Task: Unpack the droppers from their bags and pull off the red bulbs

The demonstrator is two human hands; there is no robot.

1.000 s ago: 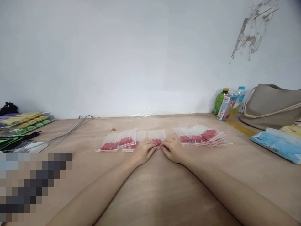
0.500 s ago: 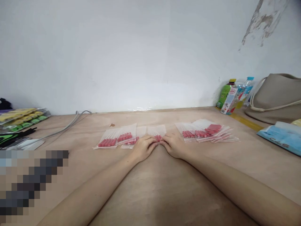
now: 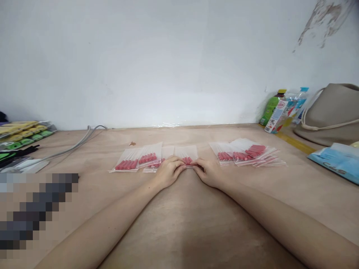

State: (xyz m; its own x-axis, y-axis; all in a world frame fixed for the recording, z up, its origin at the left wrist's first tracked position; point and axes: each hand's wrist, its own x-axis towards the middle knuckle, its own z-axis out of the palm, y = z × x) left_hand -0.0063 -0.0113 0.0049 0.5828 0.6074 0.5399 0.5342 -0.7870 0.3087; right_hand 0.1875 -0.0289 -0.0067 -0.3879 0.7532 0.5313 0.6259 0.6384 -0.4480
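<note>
Small clear zip bags of red pieces lie on a brown table (image 3: 179, 224). My left hand (image 3: 167, 172) and my right hand (image 3: 208, 172) rest side by side with fingers curled, both pinching the near edge of the middle bag (image 3: 187, 154). Two bags (image 3: 138, 160) lie in a row to the left of it. A loose pile of bags (image 3: 246, 154) sits to the right of my right hand.
Bottles (image 3: 280, 110) stand by the wall at the right, next to a beige bag (image 3: 332, 114) and a blue packet (image 3: 336, 160). At the left are trays of yellow and green items (image 3: 22, 133) and a grey cable (image 3: 73, 145).
My hands have stayed on the middle bag with only small finger movements. The view has shifted a little, so everything sits slightly higher in frame.
</note>
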